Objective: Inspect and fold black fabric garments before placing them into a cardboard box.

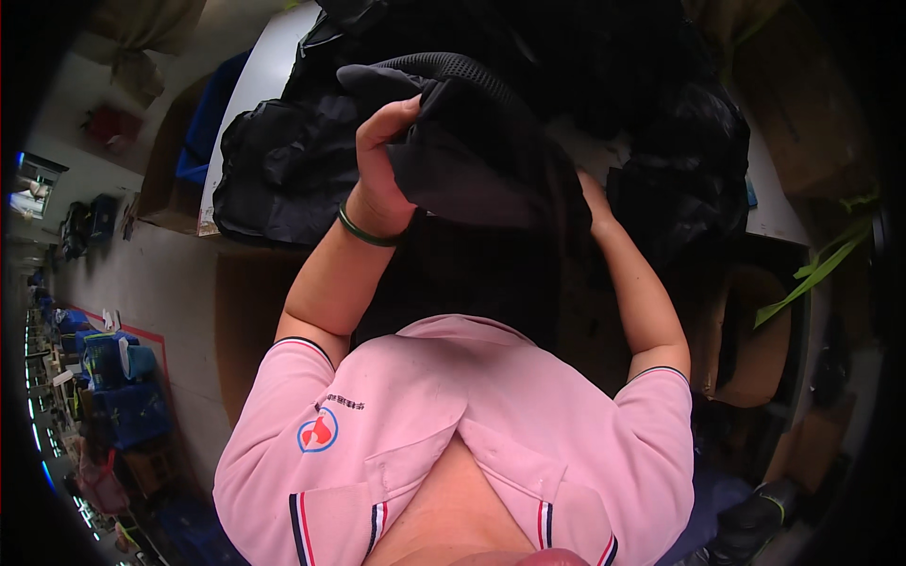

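A black fabric piece [472, 170] with a padded mesh edge is lifted in front of me; it looks like a bag part, but its exact kind is unclear. My left hand [382, 179], with a dark green bangle at the wrist, grips the piece's left side, thumb on top and the other fingers hidden behind the cloth. At the right end of the piece is my right hand [595, 200], partly covered by black fabric, so its fingers do not show. More crumpled black fabric [278, 170] lies left of the piece, and another dark heap [684, 160] lies to the right.
Under the fabric is a white table [260, 80], with its front edge before me. A blue bin [203, 127] stands left of it. Cardboard boxes [755, 335] sit below at the right. Green strips [816, 274] hang at the right, and blue crates [132, 410] stand far left.
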Demonstrator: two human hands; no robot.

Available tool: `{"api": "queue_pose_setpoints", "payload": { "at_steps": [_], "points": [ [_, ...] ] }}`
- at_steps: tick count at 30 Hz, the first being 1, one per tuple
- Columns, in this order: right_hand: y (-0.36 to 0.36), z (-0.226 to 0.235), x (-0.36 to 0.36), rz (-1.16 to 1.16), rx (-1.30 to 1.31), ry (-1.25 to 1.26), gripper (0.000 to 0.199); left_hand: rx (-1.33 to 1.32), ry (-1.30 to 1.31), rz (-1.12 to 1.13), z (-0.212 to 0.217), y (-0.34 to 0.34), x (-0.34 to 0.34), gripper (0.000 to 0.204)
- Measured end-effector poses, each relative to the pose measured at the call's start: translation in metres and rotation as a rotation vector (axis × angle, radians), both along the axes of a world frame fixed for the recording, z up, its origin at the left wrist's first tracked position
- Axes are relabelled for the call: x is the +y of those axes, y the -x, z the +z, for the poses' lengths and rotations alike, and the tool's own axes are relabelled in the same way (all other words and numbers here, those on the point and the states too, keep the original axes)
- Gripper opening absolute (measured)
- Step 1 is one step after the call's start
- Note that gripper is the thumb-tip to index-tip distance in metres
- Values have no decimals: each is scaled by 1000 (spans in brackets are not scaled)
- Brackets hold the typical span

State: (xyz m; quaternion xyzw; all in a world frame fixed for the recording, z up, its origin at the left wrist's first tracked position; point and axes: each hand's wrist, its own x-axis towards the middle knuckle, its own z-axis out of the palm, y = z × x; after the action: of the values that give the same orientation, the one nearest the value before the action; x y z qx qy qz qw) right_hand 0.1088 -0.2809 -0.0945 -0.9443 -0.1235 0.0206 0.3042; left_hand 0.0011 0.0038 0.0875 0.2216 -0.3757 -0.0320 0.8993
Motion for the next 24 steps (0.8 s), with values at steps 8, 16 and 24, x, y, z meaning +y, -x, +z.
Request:
{"api": "queue_pose_setpoints", "payload": {
  "at_steps": [8,16,24],
  "points": [
    [21,131,47,67,-111,-489,33,210,-731,112,-29,1,-11,53],
    [22,129,53,63,-182,-672,32,448,-956,70,-22,14,-17,27],
    [15,143,47,55,-309,-522,32,37,-1477,177,-10,27,-23,34]
  ]
}}
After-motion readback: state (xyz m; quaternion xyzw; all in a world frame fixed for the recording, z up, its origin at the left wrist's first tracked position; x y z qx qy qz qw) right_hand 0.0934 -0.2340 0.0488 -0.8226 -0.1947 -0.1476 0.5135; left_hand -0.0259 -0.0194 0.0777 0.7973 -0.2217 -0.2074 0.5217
